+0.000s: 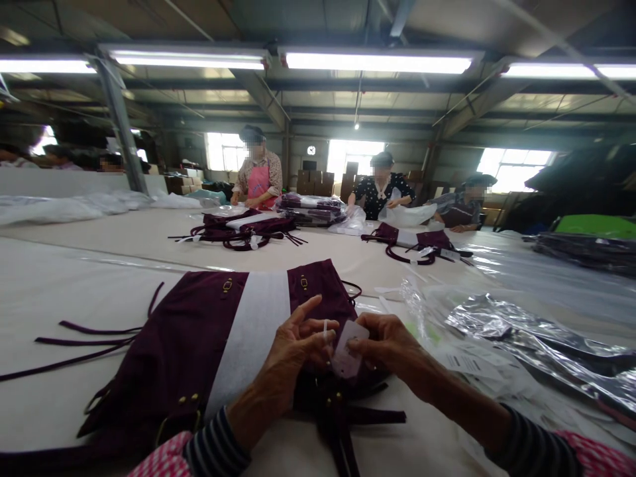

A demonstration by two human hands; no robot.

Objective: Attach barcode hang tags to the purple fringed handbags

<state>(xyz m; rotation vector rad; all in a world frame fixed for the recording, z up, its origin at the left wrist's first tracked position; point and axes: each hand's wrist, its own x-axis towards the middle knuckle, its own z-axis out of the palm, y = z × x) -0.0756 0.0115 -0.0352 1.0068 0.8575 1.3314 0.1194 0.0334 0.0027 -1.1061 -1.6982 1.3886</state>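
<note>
A dark purple bag (189, 338) lies flat on the table in front of me, with a white paper band (253, 331) across its middle and thin purple straps trailing left. My left hand (298, 348) hovers over the bag's near right corner, forefinger stretched out, thumb and other fingers pinching a small white plastic loop (325, 329). My right hand (387, 344) is closed on a white paper tag (348, 358) held between both hands. Dark straps of the bag lie under my wrists.
Clear plastic bags (521, 331) and paper labels (467, 363) are heaped at my right. More purple bags (243, 228) (412, 240) lie farther along the long cream table (59, 291). Three people work at its far side, others at far left. Stacked dark goods (586, 248) sit at far right.
</note>
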